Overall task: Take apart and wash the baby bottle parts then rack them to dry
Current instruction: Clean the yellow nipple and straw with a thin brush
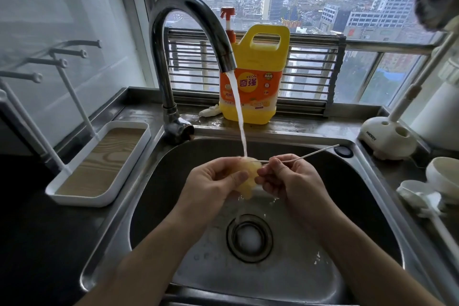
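I hold both hands over the sink (154, 194), under the running tap (198, 15). My left hand (211, 181) curls round a soft yellowish bottle teat (247, 172), right in the stream. My right hand (285, 177) pinches a thin white wire brush (310, 155), its tip touching the teat. The drying rack (82, 200) stands on the bench at left.
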